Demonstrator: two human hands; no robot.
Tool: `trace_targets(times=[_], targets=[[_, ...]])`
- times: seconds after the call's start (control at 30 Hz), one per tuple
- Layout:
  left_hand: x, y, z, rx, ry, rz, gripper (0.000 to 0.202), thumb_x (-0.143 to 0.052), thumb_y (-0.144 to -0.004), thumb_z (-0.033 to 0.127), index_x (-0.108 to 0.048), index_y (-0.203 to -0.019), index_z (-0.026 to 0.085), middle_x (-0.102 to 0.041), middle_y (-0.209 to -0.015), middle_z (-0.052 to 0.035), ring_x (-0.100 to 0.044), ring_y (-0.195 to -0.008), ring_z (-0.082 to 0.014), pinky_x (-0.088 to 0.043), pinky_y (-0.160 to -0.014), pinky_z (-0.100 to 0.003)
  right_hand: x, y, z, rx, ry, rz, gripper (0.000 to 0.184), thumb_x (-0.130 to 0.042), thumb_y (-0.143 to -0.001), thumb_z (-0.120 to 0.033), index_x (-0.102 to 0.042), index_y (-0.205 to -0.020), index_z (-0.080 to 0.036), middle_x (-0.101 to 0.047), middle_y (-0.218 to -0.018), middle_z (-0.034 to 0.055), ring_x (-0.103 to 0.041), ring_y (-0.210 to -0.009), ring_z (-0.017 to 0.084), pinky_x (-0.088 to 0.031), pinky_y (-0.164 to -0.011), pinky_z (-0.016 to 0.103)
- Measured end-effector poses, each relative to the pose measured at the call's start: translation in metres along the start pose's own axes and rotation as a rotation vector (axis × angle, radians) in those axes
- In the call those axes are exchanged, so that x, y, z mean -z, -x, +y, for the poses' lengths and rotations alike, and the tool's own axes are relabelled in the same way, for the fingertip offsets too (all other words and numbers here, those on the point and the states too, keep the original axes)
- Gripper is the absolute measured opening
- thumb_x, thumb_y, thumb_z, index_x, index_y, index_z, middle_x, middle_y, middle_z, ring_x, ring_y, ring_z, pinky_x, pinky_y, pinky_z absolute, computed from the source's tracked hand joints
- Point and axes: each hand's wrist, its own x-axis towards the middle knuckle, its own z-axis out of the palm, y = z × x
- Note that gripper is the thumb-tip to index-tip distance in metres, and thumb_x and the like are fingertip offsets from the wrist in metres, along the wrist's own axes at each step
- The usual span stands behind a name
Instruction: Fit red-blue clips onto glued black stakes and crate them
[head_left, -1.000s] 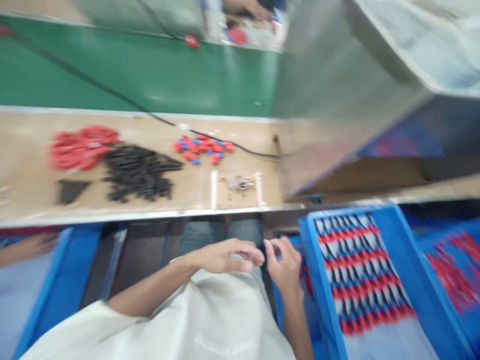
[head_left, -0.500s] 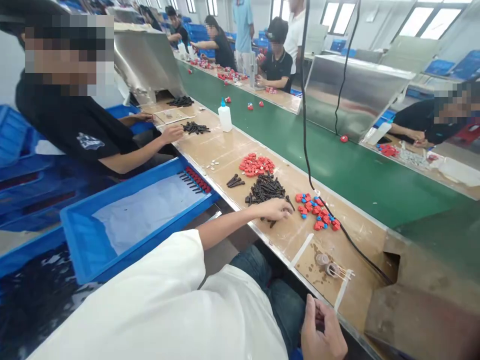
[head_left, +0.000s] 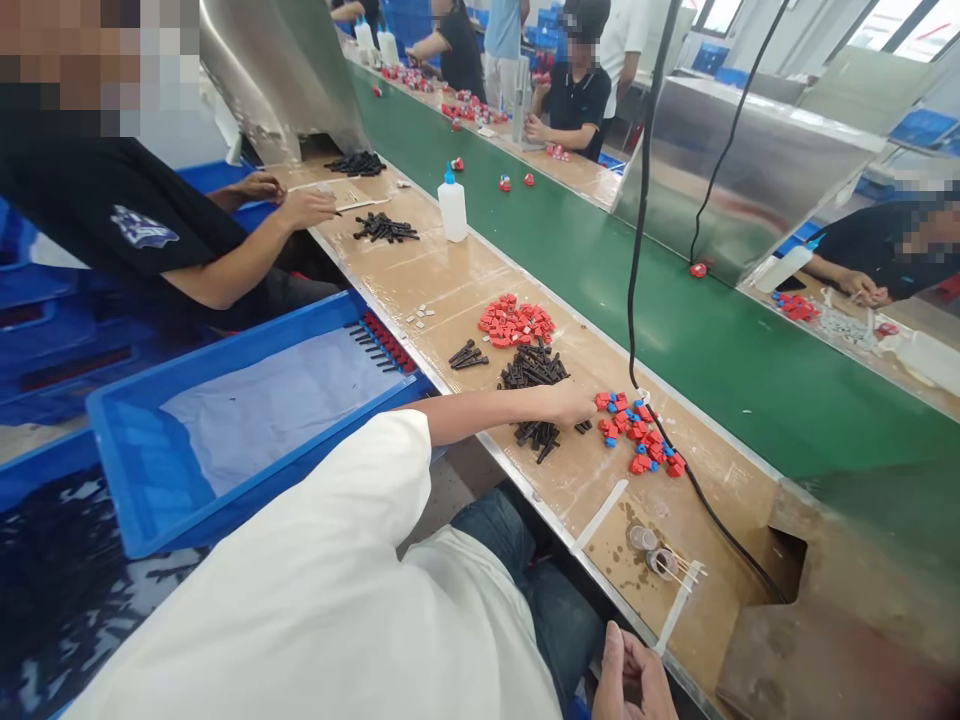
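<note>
Change: the left hand (head_left: 574,405) has slid a little further along the wooden bench top (head_left: 450,275), from over the black pile toward the red-and-blue pieces; the right hand (head_left: 634,680) has sunk to the bottom edge of the view.
Red-and-blue pieces: a loose scatter of small red and blue plastic parts (head_left: 637,435) lies near the bench's far edge, just beside the green belt; the left fingertips touch its near end.
Left hand: arm stretched over the bench's near edge, fingers curled down on the surface; whether they pinch a part I cannot tell.
Black pile: a heap of slim black plastic pins (head_left: 534,375) sits just behind the left hand, a few strays just under the wrist.
Red pile: a cluster of small red plastic caps (head_left: 516,322) lies just beyond the black heap.
Right hand: low by the lap, below the bench's near edge, fingers folded in; what it grips, if anything, is hidden.
Cable: a black cord (head_left: 637,250) hangs down and runs along the bench past the red-and-blue parts.
Glue spot: small round pots and thin sticks (head_left: 660,562) rest between two white strips, toward the bench's right end.
Tray: a blue plastic crate lined with white paper (head_left: 120,450) stands to the left, below the bench.
Belt: a green conveyor (head_left: 675,330) runs along the bench's far edge.
Neighbour: another person's hand (head_left: 307,208) works further up the bench, near a white squeeze bottle (head_left: 452,207).
</note>
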Motion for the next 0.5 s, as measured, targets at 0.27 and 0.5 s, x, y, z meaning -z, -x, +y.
trace_targets(times=[0.27,0.5], targets=[[-0.019,0.006,-0.001,-0.069,-0.12,0.034,0.04,-0.06,-0.076,0.003,-0.067,-0.115,0.01,-0.065,-0.118,-0.0214,-0.065,-0.106,-0.0301,-0.053,-0.084,-0.037,-0.007,-0.018,-0.007,0.074,-0.02,-0.153,0.014,-0.062,-0.096,-0.025,-0.064,-0.084,-0.017,-0.067,-0.07,0.0014,-0.059,-0.052,0.01,-0.05,-0.059,0.022],[-0.022,0.006,-0.003,-0.07,-0.202,0.015,0.049,-0.058,-0.078,0.005,-0.057,-0.126,0.006,-0.057,-0.126,-0.0253,-0.069,-0.098,-0.0317,-0.053,-0.082,-0.041,-0.013,-0.024,-0.008,0.074,-0.058,-0.219,0.011,-0.062,-0.096,-0.023,-0.063,-0.086,-0.018,-0.067,-0.073,0.0016,-0.06,-0.055,0.011,-0.05,-0.061,0.023]])
